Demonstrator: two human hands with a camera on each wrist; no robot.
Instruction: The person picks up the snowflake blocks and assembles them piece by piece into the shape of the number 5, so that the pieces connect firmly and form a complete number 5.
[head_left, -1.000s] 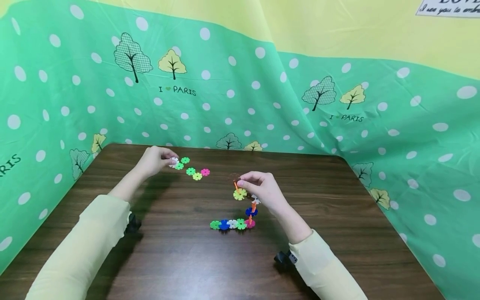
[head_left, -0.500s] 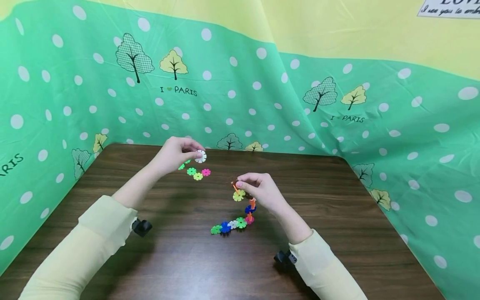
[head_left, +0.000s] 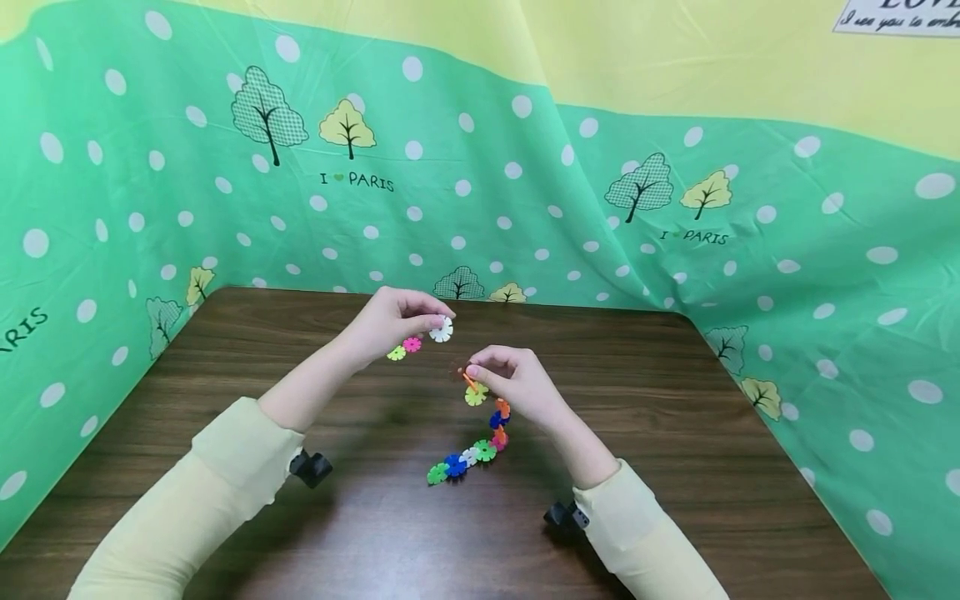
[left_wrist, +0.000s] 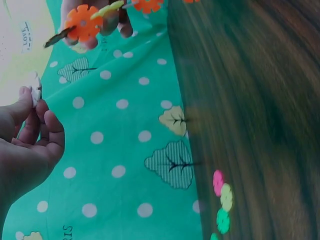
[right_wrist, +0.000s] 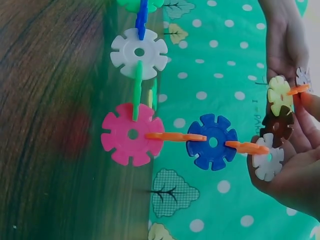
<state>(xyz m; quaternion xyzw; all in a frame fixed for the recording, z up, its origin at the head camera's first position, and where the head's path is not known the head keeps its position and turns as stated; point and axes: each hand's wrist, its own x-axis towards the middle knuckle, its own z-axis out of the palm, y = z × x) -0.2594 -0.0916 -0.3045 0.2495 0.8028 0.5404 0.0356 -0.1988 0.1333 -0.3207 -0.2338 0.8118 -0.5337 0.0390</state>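
Note:
My left hand (head_left: 393, 325) pinches a loose white notched plastic disc (head_left: 442, 330) between thumb and fingers, above the far part of the table. To its right, and a little nearer me, my right hand (head_left: 521, 383) pinches one end of a chain of interlocking discs. An orange disc (left_wrist: 83, 23) and a brown disc (left_wrist: 57, 37) are at that held end. Farther along hang a yellow disc (head_left: 476, 394), a blue disc (right_wrist: 212, 142) and a pink disc (right_wrist: 132, 134). A green disc (head_left: 437, 473) ends the chain, low over the table. The white disc and the chain are apart.
Beyond my left hand, loose pink (head_left: 412, 343) and yellow (head_left: 396, 353) discs lie on the dark wooden table (head_left: 637, 400); green ones (left_wrist: 223, 221) show in the left wrist view. A green dotted curtain (head_left: 480, 200) hangs behind the table's far edge.
My left hand has lifted the white disc from beside the loose green discs and carried it right, towards the right hand. The chain's green end has swung slightly nearer me.

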